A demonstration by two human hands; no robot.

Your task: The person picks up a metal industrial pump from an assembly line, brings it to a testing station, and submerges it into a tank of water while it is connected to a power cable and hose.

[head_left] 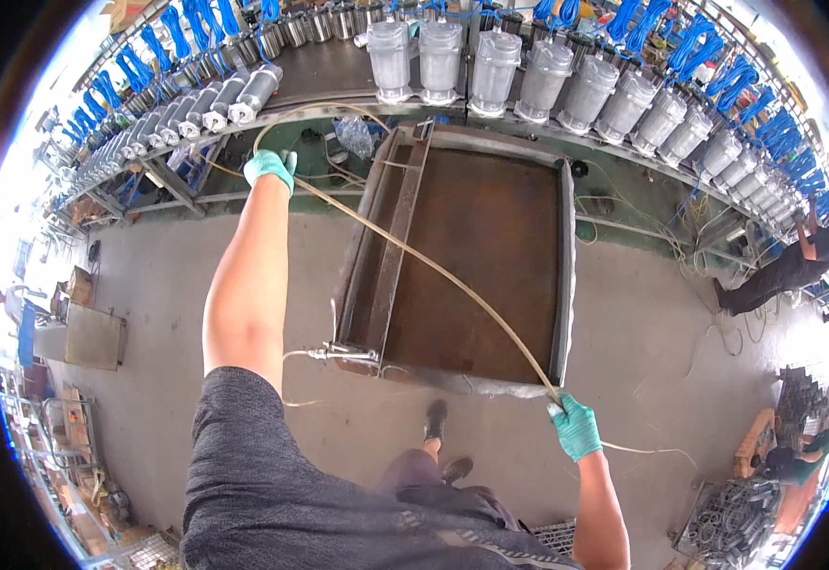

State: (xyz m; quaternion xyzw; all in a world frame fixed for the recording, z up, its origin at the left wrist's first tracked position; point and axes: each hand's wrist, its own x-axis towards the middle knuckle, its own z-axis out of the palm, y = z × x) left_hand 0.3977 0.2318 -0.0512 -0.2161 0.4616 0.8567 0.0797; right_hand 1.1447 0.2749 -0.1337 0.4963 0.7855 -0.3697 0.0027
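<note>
While your two gloved hands hold the tan hose (433,264) slantwise above the open metal tank (567,266), the step in hand looks to be managing that line: positioning or paying it across. Your left hand (270,169) reaches out beyond the tank's far left side, near the bench (319,71); its fingers look curled around the hose, though you cannot tell how tight that hold is. Your right hand (578,427) is closed in a fist around the hose, just beyond the tank's near right corner, and a thinner-looking length trails past it over the floor (642,323).

Between your hands, the hose passes over the lengthwise metal bar (395,294) and bows slightly; whether it touches the bar, you cannot tell. A metal fitting (343,354) sits at the tank's near left corner, apart from both hands.

As a judgement, your next move calls for even tension between both grips, with enough slack to clear the bar and the fitting. Watch the loop just past your left hand: it could kink, or catch at the bench edge below the grey canisters (438,62).
</note>
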